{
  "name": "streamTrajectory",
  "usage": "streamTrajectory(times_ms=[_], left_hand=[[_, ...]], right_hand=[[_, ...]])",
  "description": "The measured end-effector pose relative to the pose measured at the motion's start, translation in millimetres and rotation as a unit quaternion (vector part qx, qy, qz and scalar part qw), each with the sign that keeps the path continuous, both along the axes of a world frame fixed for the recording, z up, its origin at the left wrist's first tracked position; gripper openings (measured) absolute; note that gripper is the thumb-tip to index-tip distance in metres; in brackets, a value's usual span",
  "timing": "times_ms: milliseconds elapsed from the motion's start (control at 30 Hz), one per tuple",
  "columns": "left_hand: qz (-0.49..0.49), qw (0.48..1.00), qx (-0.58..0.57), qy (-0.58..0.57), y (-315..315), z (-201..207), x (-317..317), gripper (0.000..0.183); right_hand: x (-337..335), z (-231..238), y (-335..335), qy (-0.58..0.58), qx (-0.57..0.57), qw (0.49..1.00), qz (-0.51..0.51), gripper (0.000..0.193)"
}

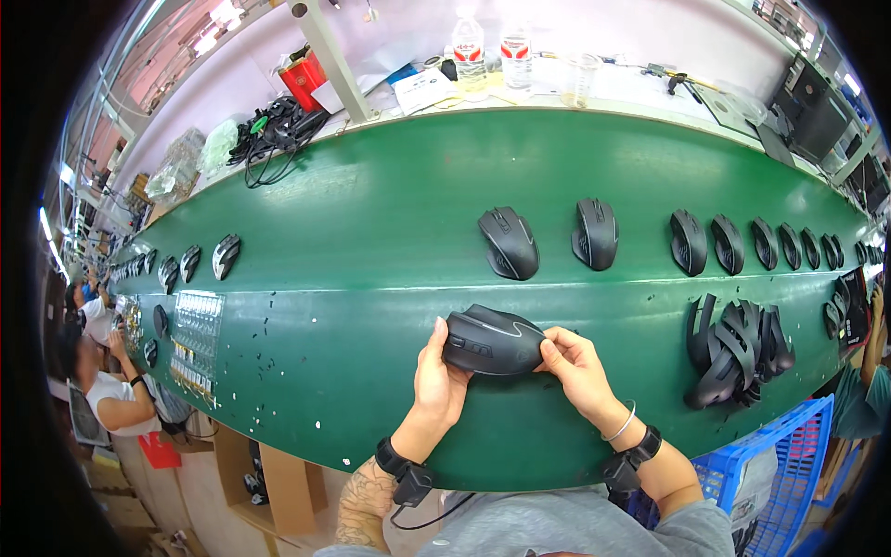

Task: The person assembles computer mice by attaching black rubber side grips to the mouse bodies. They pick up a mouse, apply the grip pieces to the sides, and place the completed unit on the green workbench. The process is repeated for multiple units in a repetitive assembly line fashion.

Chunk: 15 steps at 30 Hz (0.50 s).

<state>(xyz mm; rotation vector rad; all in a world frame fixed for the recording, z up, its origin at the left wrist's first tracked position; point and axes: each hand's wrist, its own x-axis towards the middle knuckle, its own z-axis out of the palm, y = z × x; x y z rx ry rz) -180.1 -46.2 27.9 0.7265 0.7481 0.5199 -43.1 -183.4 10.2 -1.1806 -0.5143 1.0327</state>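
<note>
A black computer mouse is held sideways just above the green table, between my two hands. My left hand grips its left end, with the thumb up along the edge and the fingers underneath. At the other end, my right hand pinches the mouse between thumb and fingers. Its top shell faces up, showing a thin light curved line and side buttons. Beyond my hands, a black mouse and another mouse lie on the table. Both wrists wear black bands with small boxes.
A row of mice runs right along the table; more mice lie left. Black plastic shells are piled at right. A clear tray lies left. A blue crate stands below the right edge. Water bottles and cables sit behind. People work at both sides.
</note>
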Motion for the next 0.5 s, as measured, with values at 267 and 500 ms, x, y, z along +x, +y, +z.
streamTrajectory(times_ms=[267,500], left_hand=[[-0.076,0.996,0.019,-0.051,-12.7,5.7,0.0,0.070],[-0.167,0.969,0.179,-0.031,-22.5,-14.8,-3.9,0.074]], right_hand=[[8.2,7.6,-0.7,0.175,0.034,0.984,-0.006,0.031],[13.5,-6.0,-4.4,0.343,0.045,0.938,0.027,0.031]])
